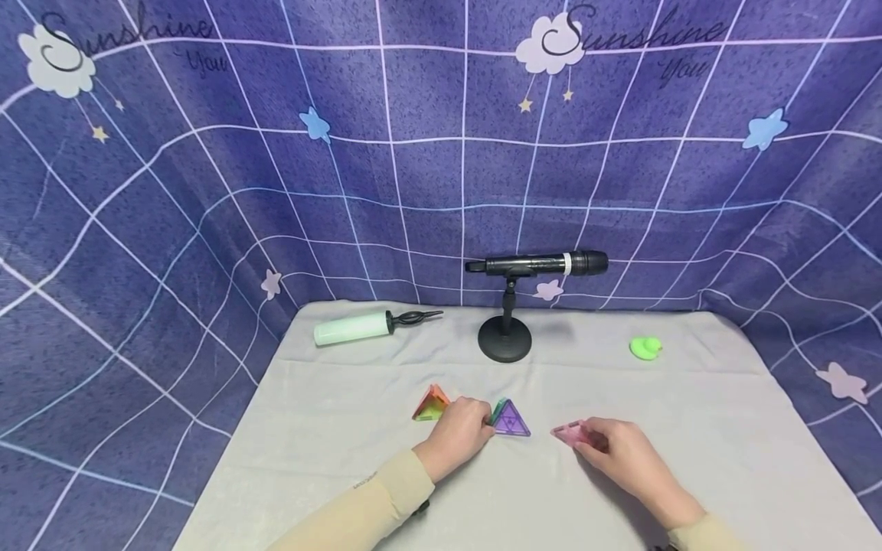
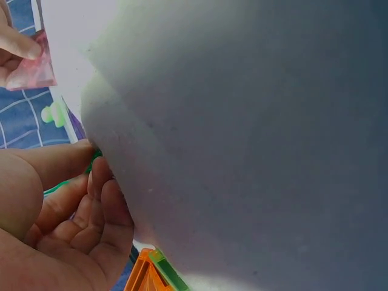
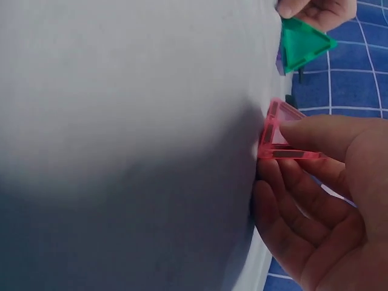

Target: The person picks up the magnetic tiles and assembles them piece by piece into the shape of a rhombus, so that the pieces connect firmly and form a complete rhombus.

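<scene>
My left hand (image 1: 456, 433) pinches the edge of a translucent green triangular magnetic tile (image 3: 304, 45) between thumb and fingers. Against that tile leans a purple triangular tile (image 1: 511, 420), just right of the fingertips in the head view. An orange and lime-green triangular tile piece (image 1: 430, 402) stands on the far side of my left hand, partly covered by it. Farther right, my right hand (image 1: 625, 458) holds a translucent pink triangular tile (image 3: 273, 130) by thumb and fingers, low over the table. A gap separates the pink tile from the purple one.
Along the back of the cloth-covered table (image 1: 372, 375) lie a pale green hand pump (image 1: 353, 328) at left, a black microphone (image 1: 537, 265) on a round-based stand (image 1: 505, 340), and a bright green toy duck (image 1: 645, 348) at right. A blue gridded curtain (image 1: 427, 176) surrounds the table's back and sides.
</scene>
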A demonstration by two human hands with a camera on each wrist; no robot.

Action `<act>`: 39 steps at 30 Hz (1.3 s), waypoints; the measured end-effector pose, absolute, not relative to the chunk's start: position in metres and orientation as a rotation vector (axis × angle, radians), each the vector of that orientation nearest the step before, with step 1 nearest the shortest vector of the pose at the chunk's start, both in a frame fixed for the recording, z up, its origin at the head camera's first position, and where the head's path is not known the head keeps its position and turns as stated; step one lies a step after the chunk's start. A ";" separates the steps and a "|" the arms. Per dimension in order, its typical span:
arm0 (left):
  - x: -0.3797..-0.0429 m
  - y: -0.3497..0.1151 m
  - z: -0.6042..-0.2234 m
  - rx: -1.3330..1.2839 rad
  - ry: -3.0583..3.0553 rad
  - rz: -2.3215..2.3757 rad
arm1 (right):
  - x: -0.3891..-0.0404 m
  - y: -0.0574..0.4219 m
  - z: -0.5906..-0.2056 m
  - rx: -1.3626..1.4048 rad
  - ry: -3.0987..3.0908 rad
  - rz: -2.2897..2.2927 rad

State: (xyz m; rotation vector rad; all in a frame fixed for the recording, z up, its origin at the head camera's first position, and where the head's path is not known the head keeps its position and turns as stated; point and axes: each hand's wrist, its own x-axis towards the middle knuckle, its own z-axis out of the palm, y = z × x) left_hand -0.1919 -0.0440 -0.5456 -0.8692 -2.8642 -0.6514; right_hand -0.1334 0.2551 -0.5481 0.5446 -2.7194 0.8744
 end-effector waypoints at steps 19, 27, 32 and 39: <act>-0.195 -0.044 -0.544 -0.860 -2.873 -0.663 | -0.154 0.218 -0.547 0.497 -2.758 0.856; -0.195 -0.044 -0.544 -0.860 -2.872 -0.653 | -0.159 0.204 -0.548 0.504 -2.740 0.861; -0.194 -0.044 -0.544 -0.858 -2.878 -0.658 | -0.160 0.197 -0.548 0.501 -2.765 0.860; -0.194 -0.044 -0.545 -0.870 -2.873 -0.657 | -0.163 0.191 -0.550 0.488 -2.749 0.857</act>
